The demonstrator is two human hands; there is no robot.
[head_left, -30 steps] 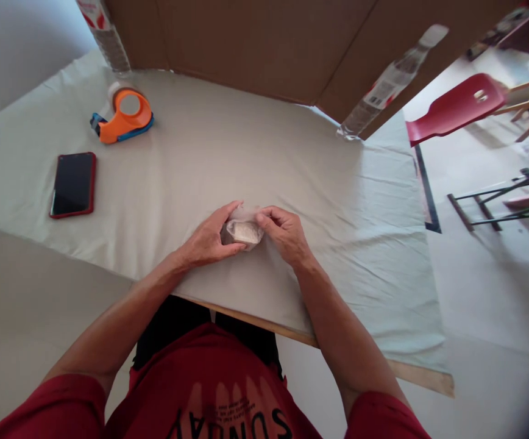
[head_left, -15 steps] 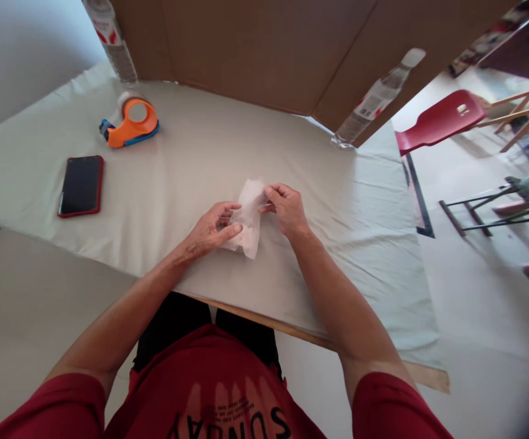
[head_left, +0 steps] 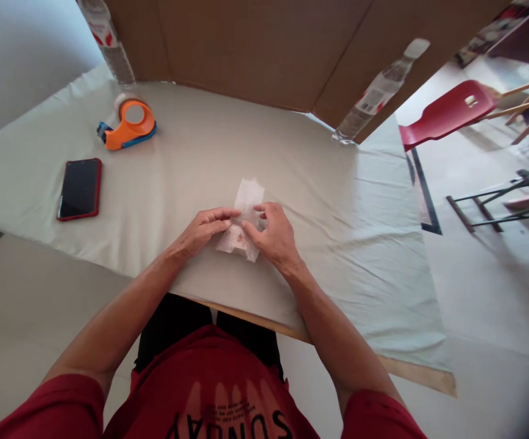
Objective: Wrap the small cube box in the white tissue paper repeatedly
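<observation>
A crinkled, translucent white sheet of wrapping (head_left: 248,194) lies on the cloth-covered table close to my body. Its near part is folded around a small pale object with a faint reddish mark, whose kind I cannot make out. My left hand (head_left: 205,228) holds the left side of the wrapping, fingers stretched over it and thumb below. From the right, my right hand (head_left: 273,235) grips the sheet with curled fingers, its thumb on the wrapped part. The far end of the sheet lies flat beyond both hands.
An orange and blue tape dispenser (head_left: 130,127) and a red-cased phone (head_left: 80,189) lie on the left. A brown cardboard panel (head_left: 246,49) stands at the back, with a clear bottle (head_left: 111,52) at its left and another bottle (head_left: 376,94) at its right. A red chair (head_left: 450,116) stands beyond the table.
My right hand has come nearer and leftward, from the sheet's far right edge to its folded part. My left hand's fingers have straightened over the wrapping. The sheet's far end lies flatter.
</observation>
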